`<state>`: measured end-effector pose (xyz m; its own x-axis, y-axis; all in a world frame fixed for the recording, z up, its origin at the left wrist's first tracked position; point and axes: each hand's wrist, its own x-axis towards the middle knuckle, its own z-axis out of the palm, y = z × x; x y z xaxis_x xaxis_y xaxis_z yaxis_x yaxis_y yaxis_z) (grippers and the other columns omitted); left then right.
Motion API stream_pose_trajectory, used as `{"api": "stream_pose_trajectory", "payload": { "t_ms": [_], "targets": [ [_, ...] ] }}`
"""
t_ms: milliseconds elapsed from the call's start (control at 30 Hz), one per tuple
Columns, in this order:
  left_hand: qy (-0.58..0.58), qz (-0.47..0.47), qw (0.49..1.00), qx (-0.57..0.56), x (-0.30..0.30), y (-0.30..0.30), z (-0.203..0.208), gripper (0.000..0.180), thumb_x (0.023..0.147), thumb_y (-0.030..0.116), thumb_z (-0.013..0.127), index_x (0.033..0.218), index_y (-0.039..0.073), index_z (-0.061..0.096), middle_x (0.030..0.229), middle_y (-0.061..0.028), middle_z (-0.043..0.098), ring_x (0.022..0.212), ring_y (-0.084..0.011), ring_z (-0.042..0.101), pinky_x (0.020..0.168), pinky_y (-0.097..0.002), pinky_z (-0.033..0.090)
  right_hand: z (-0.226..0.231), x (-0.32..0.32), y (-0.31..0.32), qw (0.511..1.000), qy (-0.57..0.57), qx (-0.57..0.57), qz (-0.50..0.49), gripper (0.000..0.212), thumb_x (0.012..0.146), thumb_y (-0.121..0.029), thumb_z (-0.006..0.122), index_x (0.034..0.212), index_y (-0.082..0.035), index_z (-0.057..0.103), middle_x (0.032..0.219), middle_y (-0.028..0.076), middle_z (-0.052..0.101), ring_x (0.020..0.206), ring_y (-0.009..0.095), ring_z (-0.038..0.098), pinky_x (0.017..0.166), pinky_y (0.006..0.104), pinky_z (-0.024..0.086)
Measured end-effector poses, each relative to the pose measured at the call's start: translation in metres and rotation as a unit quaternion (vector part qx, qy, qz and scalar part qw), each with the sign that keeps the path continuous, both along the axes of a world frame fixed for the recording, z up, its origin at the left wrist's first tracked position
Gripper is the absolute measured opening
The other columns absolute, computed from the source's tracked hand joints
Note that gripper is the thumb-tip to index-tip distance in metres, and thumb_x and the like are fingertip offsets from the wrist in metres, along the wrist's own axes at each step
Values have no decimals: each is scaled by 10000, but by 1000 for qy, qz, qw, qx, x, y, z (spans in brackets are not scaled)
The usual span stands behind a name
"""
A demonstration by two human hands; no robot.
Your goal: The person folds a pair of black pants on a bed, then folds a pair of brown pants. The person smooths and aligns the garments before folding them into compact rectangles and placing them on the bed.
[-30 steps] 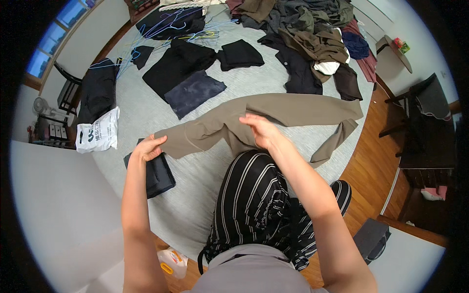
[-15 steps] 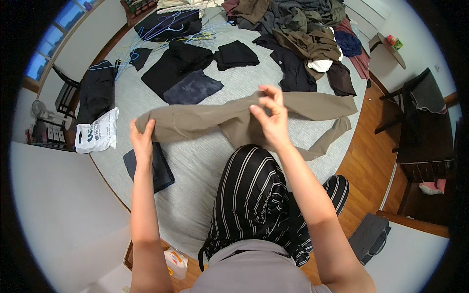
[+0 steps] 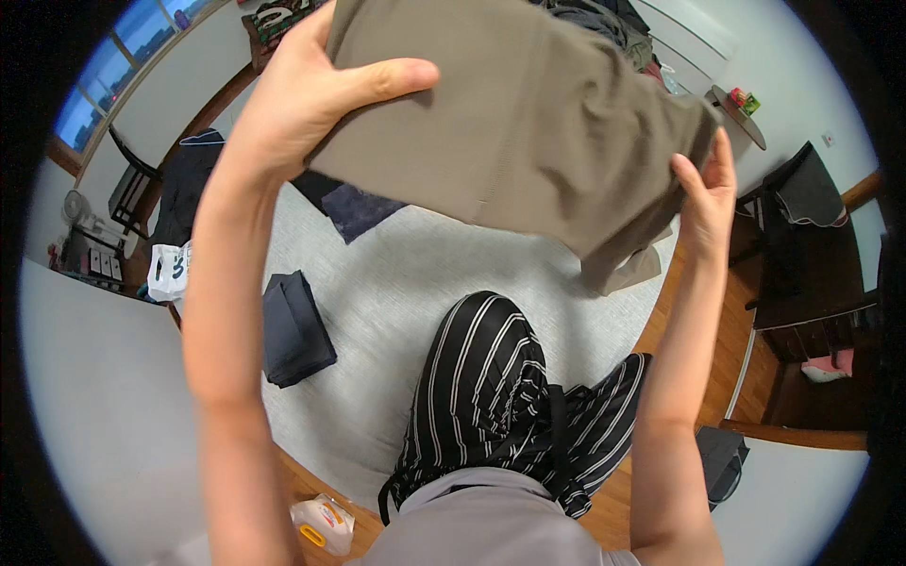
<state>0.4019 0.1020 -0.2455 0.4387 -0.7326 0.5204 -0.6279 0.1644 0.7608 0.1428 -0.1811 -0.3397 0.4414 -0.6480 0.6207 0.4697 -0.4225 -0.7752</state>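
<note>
A large olive-brown garment (image 3: 510, 113) is stretched out in the air between my two hands, and it hides most of the far bed. My left hand (image 3: 311, 90) grips its left edge, thumb lying over the front and fingers behind. At the right end, my right hand (image 3: 708, 193) pinches the gathered edge between thumb and fingers. A narrower part of the garment dangles below on the right. Under my left arm a folded dark navy garment (image 3: 297, 330) lies on the bed (image 3: 406, 302). A dark blue-grey cloth (image 3: 360, 209) shows beneath the held garment.
Black clothes (image 3: 189, 193) and a white plastic bag (image 3: 170, 269) sit at the bed's left edge. My striped trouser leg (image 3: 481, 377) rests on the bed in front. A dark chair (image 3: 802, 203) stands at right. Below are a white jug (image 3: 324, 524) and a grey bag (image 3: 722, 462).
Both hands have lifted the garment up off the bed and spread it wider. My right hand has moved right and closed on its end; my left hand has come up and nearer.
</note>
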Motion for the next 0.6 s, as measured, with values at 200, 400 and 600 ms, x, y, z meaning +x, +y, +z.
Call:
{"api": "stream_pose_trajectory", "payload": {
  "t_ms": [200, 400, 600],
  "targets": [
    [128, -80, 987, 47, -71, -8, 92, 751, 785, 292, 770, 1344, -46, 399, 1168, -174, 567, 1045, -229, 566, 915, -353, 463, 115, -95, -61, 982, 132, -132, 20, 816, 725, -243, 796, 1418, -53, 411, 1333, 148, 528, 1230, 256, 513, 1026, 365, 435],
    [114, -48, 992, 37, -34, -5, 48, 596, 839, 414, 704, 1169, -65, 572, 991, -127, 649, 855, -148, 651, 727, -257, 545, 160, -38, -78, 916, 320, -205, 127, 747, 763, -268, 775, 1404, -78, 441, 1276, 133, 561, 1142, 233, 560, 966, 350, 474],
    [171, 109, 962, 183, 67, 48, -75, 760, 715, 294, 821, 1322, 12, 462, 1212, -129, 579, 1098, -222, 573, 951, -336, 455, 27, 122, -53, 877, 421, -99, 209, 445, 827, -139, 710, 1245, -60, 581, 998, 44, 659, 886, 136, 610, 806, 294, 499]
  ]
}}
